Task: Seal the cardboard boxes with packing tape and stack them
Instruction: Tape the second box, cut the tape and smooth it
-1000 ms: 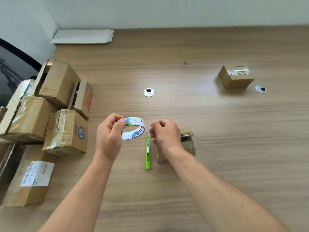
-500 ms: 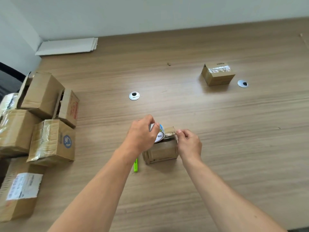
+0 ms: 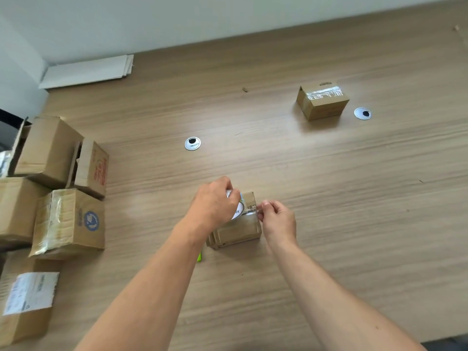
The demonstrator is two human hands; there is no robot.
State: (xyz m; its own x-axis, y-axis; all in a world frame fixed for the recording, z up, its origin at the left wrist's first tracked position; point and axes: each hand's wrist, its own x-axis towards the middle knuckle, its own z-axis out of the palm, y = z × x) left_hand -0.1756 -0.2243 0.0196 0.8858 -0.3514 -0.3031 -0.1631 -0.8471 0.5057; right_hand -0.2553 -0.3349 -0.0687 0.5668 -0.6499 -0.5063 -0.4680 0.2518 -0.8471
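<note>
Taping the small box (image 3: 236, 231), which is sitting on the table (image 3: 342, 186) directly under both hands. Left hand (image 3: 215, 201) is gripping the tape roll (image 3: 238, 208) over the box's top left. Right hand (image 3: 277, 219) is pinching the tape end (image 3: 253, 211) at the box's top right edge. The strip is running left to right, along what I am judging to be the box's long axis. Right hand is nearer the anchoring edge, so the press-down is probably falling to it. Green cutter (image 3: 199, 257) is peeking out just left of the box. A taped box (image 3: 323, 101) is standing well beyond the box, to its right; a pile of boxes (image 3: 68, 224) is crowding far to its left. Wood-grain table is meeting a pale wall behind.
</note>
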